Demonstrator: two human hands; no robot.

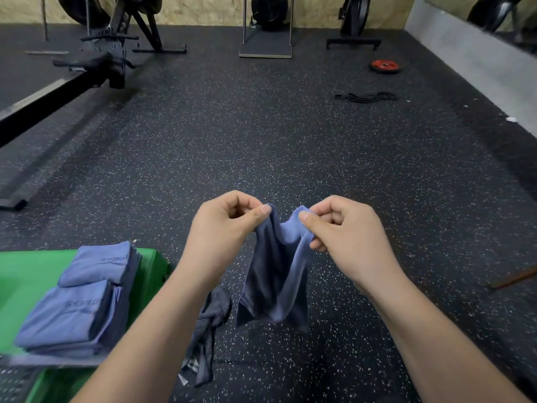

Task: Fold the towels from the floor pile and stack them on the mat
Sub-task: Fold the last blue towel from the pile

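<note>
Down at the near edge, both forearms come in from the bottom, bare, angling up toward the middle. Just beside the left forearm a dark striped cloth (206, 330) lies crumpled on the speckled floor (261, 141). Near left, the green mat (26, 271) carries the folded towels: a near stack (66, 318) and, right behind it, a smaller far stack (101, 263), all blue, lettering up.

Now the action. The blue towel (276, 274) hangs in the air between the hands, clear of the floor, its top edge sagging in a short dip from one grip to the other. The left hand (223, 225) pinches the left corner, thumb (266, 209) pressed over the cloth against the curled fingers. The right hand (345, 234) does the same on the right corner, thumb (303, 215) on top, fingers tucked under the edge. Both hands are clamped on the towel, knuckles up, close together, with the cloth bunched and folding in on itself below them.

To the right, a brown stick (514, 279) lies on the floor. Farther out there are black bands (366, 97) and a red weight plate (385, 66); far left, a rowing machine (96, 62).
</note>
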